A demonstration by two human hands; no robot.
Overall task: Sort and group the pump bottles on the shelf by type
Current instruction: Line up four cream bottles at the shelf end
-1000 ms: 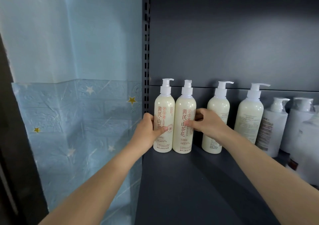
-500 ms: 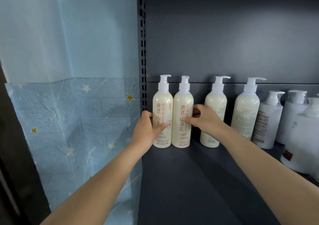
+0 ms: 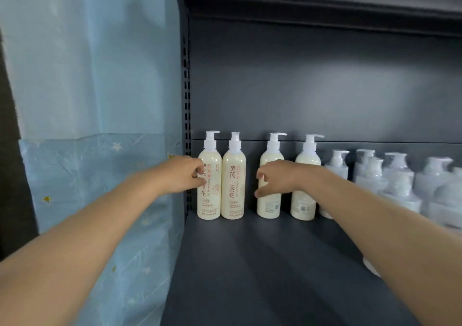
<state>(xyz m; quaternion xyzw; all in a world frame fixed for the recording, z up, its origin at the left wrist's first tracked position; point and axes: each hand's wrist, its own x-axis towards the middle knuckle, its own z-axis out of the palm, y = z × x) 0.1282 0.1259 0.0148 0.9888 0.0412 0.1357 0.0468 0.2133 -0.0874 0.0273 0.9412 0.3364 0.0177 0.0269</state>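
Pump bottle 1 (image 3: 211,200) and pump bottle 2 (image 3: 233,188), cream w/ red characters to the front, stand upright and touching at the back left of the dark shelf (image 3: 262,263). Pump bottle 3 (image 3: 268,208) and pump bottle 4 (image 3: 303,205), same cream colour but small-print labels to the front, stand a bit apart to the right. L hand (image 3: 186,174) is at the left edge of bottle 1, fingers curled; it is blurred, so I cannot tell if it grips or only touches. R hand (image 3: 277,178) hovers in front of bottle 3, thumb and fingers spread apart, holding nothing. White wrapped bottles (image 3: 400,188) crowd the right side. Blue star-print sheet (image 3: 100,175) hangs left of the shelf.
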